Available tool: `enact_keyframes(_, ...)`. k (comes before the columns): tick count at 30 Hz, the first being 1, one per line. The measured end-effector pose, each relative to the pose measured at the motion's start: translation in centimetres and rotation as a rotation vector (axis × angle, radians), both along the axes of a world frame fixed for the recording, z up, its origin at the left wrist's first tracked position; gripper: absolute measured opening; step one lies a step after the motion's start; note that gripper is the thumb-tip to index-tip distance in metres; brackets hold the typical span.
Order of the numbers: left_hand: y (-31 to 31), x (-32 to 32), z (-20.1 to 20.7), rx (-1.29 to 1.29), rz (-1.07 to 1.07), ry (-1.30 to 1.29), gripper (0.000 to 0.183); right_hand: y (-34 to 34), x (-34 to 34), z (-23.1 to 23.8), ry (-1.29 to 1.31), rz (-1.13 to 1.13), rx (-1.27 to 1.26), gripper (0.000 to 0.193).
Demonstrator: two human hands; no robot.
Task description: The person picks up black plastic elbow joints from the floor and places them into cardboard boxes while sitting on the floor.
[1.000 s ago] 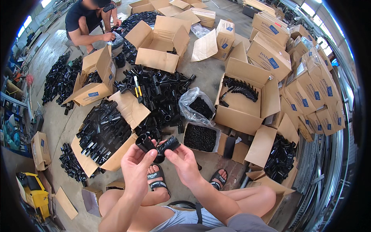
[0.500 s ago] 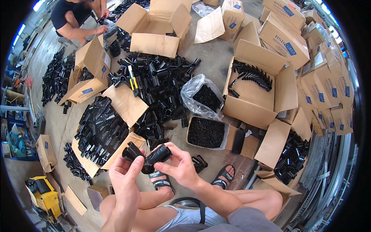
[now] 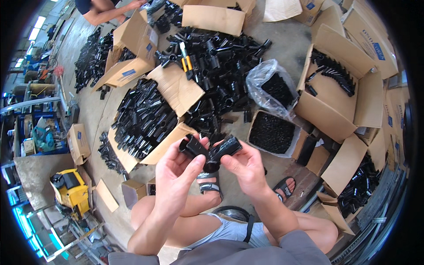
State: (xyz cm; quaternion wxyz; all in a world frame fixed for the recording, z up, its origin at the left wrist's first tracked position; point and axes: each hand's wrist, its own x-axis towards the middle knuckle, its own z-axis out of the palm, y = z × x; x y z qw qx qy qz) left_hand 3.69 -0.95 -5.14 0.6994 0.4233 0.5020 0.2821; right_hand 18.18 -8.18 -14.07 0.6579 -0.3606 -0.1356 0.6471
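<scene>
In front of my lap both hands hold black plastic pipe fittings. My left hand (image 3: 179,172) is closed on a short tubular piece (image 3: 192,146) with an open end, the thumb pressed along its near side. Held between thumb and fingers of my right hand (image 3: 247,170) is a glossy black pipe fitting (image 3: 227,149), its round end pointing down toward me. The two parts meet in a V shape; whether they are joined or only touching, I cannot tell.
Beyond my hands lies a heap of black fittings (image 3: 221,66) with a yellow-handled cutter (image 3: 187,64) on it. An overfilled carton (image 3: 165,143) stands left; a box of small black parts (image 3: 271,134) and a large open carton (image 3: 329,112) stand right. Another person's arm (image 3: 104,17) shows far left.
The view has swung left and downward, so the surroundings sit farther right and higher. Both hands keep hold of the black parts, which are now tilted slightly differently.
</scene>
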Motion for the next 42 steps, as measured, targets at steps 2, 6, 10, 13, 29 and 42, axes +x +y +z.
enact_keyframes(2, 0.1, 0.1, 0.0, 0.002, 0.014, 0.024, 0.046, 0.1, 0.1, 0.6, -0.02, 0.021, -0.032, 0.031)
enact_keyframes(6, 0.1, -0.2, 0.0, -0.01, 0.018, -0.009, 0.049, -0.1, 0.0, 1.0, -0.061, 0.023, -0.062, 0.035)
enact_keyframes(10, 0.3, -0.3, -0.3, -0.021, 0.054, 0.004, 0.053, 0.2, 0.0, 1.8, -0.087, 0.013, -0.055, 0.032)
enact_keyframes(13, 0.5, -0.1, -0.4, -0.041, 0.066, 0.018, 0.05, 0.2, 0.1, 1.8, -0.097, -0.005, -0.037, 0.03)
enact_keyframes(29, 0.2, -0.1, 0.2, 0.009, 0.106, -0.053, 0.059, 0.0, 0.3, 1.6, 0.0, -0.108, -0.008, 0.033)
enact_keyframes(42, 0.0, -0.8, 0.3, -0.059, 0.011, -0.028, 0.062, -0.4, -0.9, 3.1, 0.036, -0.192, -0.098, 0.03)
